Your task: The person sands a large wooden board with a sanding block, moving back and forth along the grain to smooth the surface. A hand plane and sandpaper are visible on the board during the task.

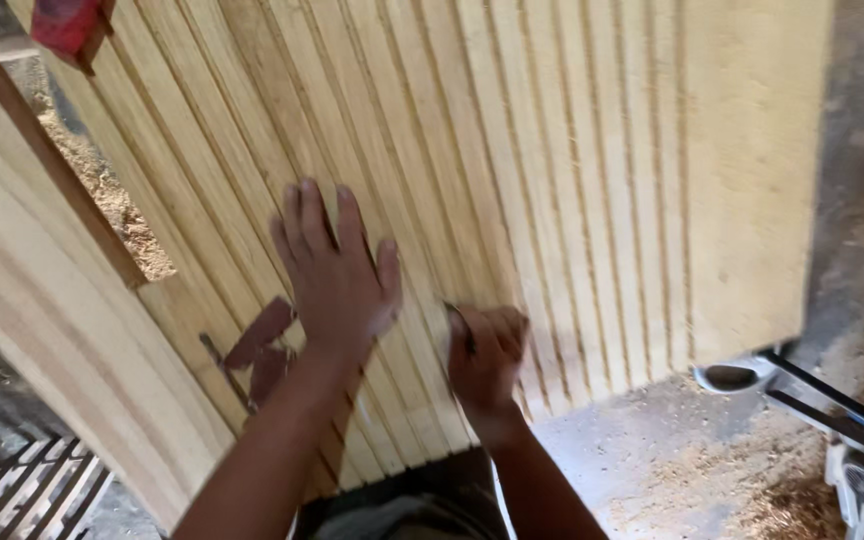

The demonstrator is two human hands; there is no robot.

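The left hand [337, 270] is laid flat, palm down, on a grooved wooden panel [552, 180]; its fingers are extended and held close together, pointing toward 12 o'clock, with the thumb spread out toward 3 o'clock. The right hand [487, 355] is seen just beside it at 4 o'clock, curled into a tight fist on the panel, fingers pinched around a small dark piece [460, 325], likely sandpaper, though it is too hidden to be told for certain. The panel is made of pale slats with narrow grooves, fills most of the view and runs from 7 to 1 o'clock. Torn brown sandpaper scraps [262, 345] are seen lying on the slats just at 8 o'clock of the left hand. Sawdust [102, 190] is seen at 10 o'clock past a wooden frame edge [47, 150]. A metal machine part [842, 430] is seen on the dusty floor at 4 o'clock.
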